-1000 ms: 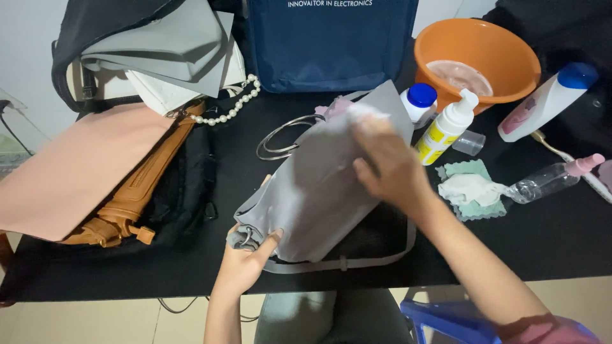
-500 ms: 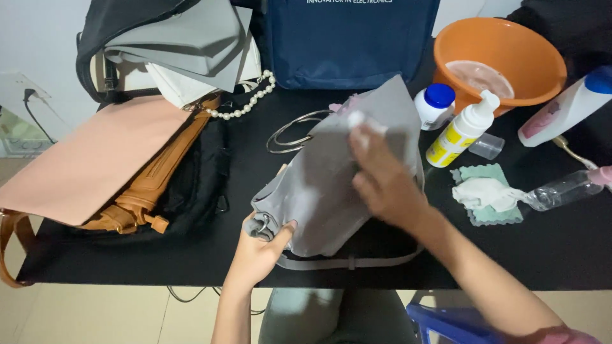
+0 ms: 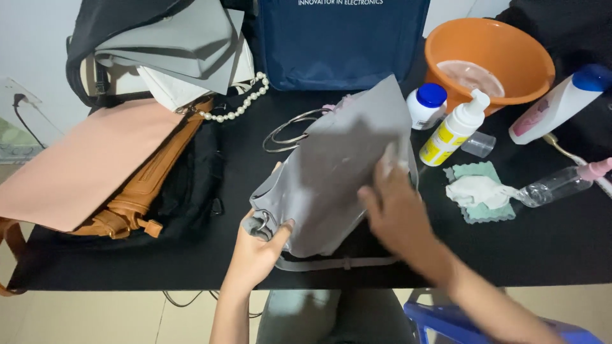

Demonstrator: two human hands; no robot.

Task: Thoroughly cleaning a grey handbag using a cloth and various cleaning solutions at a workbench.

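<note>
A grey handbag (image 3: 338, 159) lies tilted on the black table (image 3: 561, 242), its round metal handles (image 3: 287, 130) toward the far side. My left hand (image 3: 258, 245) grips the bag's near corner by its ring and strap. My right hand (image 3: 398, 204) presses on the bag's right side, with a small pale wipe under the fingers, blurred by motion. The bag's strap (image 3: 331, 262) trails along the table's front edge.
A pile of bags sits at left: pink (image 3: 83, 165), tan (image 3: 150, 185), black and grey (image 3: 166, 38). A pearl strand (image 3: 239, 105), a navy bag (image 3: 344, 41), an orange basin (image 3: 491, 54), a white jar (image 3: 427, 105), a pump bottle (image 3: 456, 130), a lotion bottle (image 3: 558, 105), a spray bottle (image 3: 558, 183) and cloths (image 3: 478, 191) stand behind and right.
My right hand has slid down the bag's face from its upper edge toward its lower right. My left hand kept its grip on the corner.
</note>
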